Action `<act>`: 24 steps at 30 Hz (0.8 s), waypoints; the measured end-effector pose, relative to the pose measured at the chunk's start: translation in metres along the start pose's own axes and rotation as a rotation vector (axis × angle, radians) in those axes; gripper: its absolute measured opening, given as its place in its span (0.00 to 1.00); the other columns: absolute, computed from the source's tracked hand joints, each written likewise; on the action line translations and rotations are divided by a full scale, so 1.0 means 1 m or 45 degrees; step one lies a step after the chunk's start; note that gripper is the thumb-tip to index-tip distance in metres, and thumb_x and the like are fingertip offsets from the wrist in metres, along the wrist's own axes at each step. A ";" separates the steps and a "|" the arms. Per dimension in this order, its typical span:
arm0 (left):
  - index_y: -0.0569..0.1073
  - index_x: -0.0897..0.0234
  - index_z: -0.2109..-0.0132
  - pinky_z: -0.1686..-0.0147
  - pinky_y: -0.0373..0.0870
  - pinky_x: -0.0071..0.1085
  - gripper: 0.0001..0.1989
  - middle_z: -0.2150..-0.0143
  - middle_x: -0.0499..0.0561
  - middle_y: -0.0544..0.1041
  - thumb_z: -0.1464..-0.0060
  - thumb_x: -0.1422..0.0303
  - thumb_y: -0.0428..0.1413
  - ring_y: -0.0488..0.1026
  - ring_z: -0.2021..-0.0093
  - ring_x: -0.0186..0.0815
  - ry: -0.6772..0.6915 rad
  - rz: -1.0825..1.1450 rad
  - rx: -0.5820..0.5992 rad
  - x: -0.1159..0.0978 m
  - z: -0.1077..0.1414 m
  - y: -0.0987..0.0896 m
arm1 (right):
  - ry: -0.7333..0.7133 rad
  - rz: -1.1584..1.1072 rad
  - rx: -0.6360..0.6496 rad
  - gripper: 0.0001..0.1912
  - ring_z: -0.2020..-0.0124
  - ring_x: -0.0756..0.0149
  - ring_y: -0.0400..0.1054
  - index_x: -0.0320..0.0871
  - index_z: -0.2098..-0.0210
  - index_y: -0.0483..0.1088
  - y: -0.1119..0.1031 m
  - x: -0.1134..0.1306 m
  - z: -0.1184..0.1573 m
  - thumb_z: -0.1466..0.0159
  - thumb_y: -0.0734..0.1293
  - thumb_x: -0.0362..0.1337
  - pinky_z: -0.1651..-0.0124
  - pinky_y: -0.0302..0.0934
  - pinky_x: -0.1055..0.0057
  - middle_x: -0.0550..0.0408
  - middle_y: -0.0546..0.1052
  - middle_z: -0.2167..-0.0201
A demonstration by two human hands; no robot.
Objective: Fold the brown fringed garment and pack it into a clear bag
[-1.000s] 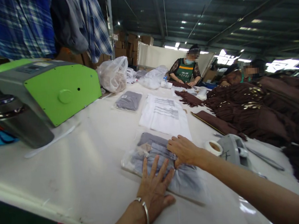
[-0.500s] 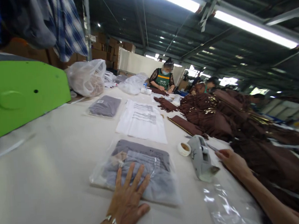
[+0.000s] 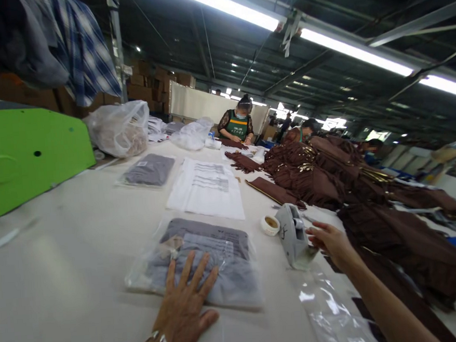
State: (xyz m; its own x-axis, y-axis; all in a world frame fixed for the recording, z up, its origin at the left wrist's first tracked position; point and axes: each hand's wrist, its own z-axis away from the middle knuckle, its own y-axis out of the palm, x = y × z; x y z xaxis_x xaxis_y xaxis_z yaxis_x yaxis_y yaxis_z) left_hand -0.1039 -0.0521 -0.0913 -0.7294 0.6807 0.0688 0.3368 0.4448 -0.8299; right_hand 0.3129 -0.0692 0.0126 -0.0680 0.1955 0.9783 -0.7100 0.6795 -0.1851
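Observation:
My left hand (image 3: 186,304) lies flat with spread fingers on a clear plastic bag (image 3: 240,292) that holds a folded grey garment (image 3: 216,231). A silvery bracelet circles that wrist. On the right, my right hand (image 3: 334,241) is beside the grey tape dispenser (image 3: 291,237), its fingers stretched towards the dispenser's near end. Nothing shows in those fingers, though the fingertips are partly hidden. A roll of tape (image 3: 270,225) rests against the dispenser's left side. Below the dispenser lies a clear plastic sheet or bag (image 3: 326,299).
White printed sheets (image 3: 206,188) and another bagged grey garment (image 3: 148,170) lie farther back. Brown fringed pieces (image 3: 314,175) are heaped along the right. A green machine (image 3: 31,153) stands at left, beside a stuffed plastic bag (image 3: 121,129). A co-worker (image 3: 238,123) works at the far end.
My right hand has come closer to the tape dispenser and its fingers have spread from a tighter grasp. My left hand stays on the bag. The whole view has shifted slightly.

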 end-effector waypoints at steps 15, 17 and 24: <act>0.62 0.45 0.38 0.38 0.33 0.63 0.32 0.35 0.51 0.62 0.49 0.47 0.56 0.49 0.34 0.56 -0.022 0.069 -0.056 -0.002 0.000 0.004 | 0.073 0.205 0.056 0.14 0.82 0.67 0.67 0.45 0.78 0.67 -0.024 -0.066 0.049 0.54 0.72 0.48 0.79 0.61 0.73 0.57 0.73 0.82; 0.62 0.46 0.38 0.38 0.33 0.64 0.32 0.34 0.51 0.62 0.49 0.48 0.57 0.49 0.34 0.57 -0.026 0.086 -0.063 -0.001 -0.001 0.007 | 0.056 0.324 0.048 0.15 0.84 0.68 0.64 0.44 0.81 0.66 -0.028 -0.069 0.048 0.55 0.71 0.48 0.81 0.56 0.73 0.60 0.69 0.87; 0.49 0.45 0.33 0.40 0.25 0.69 0.41 0.30 0.51 0.51 0.50 0.47 0.57 0.41 0.32 0.60 -0.081 0.192 0.299 -0.003 0.004 -0.006 | -0.170 0.592 0.561 0.21 0.77 0.68 0.65 0.42 0.74 0.73 0.020 -0.024 0.066 0.50 0.68 0.55 0.73 0.59 0.71 0.55 0.74 0.78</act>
State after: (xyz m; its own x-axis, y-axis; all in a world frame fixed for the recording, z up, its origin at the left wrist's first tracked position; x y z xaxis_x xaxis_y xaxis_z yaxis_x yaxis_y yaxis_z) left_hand -0.1057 -0.0590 -0.0889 -0.7200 0.6876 -0.0943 0.3027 0.1888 -0.9342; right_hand 0.2537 -0.1068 -0.0088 -0.5034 0.2902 0.8139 -0.8045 0.1864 -0.5640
